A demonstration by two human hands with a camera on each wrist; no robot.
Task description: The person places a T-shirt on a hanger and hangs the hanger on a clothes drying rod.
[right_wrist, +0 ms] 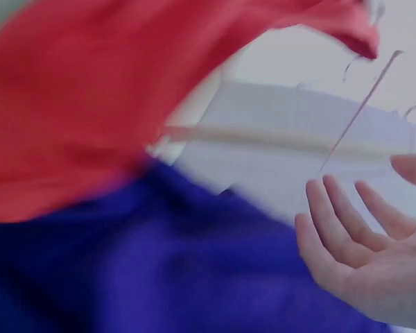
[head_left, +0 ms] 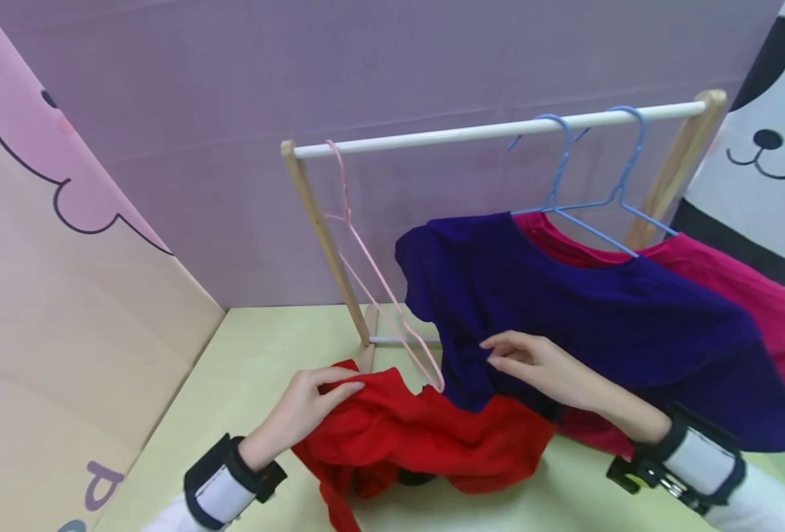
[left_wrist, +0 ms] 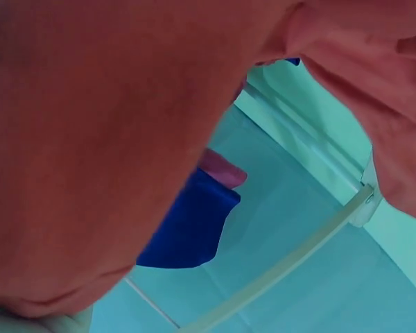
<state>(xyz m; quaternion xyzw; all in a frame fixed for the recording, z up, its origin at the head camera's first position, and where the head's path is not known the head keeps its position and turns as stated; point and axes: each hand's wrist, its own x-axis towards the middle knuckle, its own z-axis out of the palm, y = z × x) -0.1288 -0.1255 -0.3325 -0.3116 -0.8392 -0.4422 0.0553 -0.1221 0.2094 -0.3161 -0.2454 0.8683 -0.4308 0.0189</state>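
Observation:
My left hand pinches the upper left edge of a red shirt, which hangs in loose folds above the tabletop. A pink hanger hangs from the rack's left end, its lower corner meeting the shirt's upper edge; whether it is inside the cloth I cannot tell. In the head view my right hand is in front of a dark blue shirt, fingers loosely bent and holding nothing. The right wrist view shows that hand with its fingers spread apart. Red cloth fills much of the left wrist view.
A clothes rack with a white rail and wooden legs stands at the back. On blue hangers, the dark blue shirt and a pink shirt hang at its right. A panda-printed panel borders the right side.

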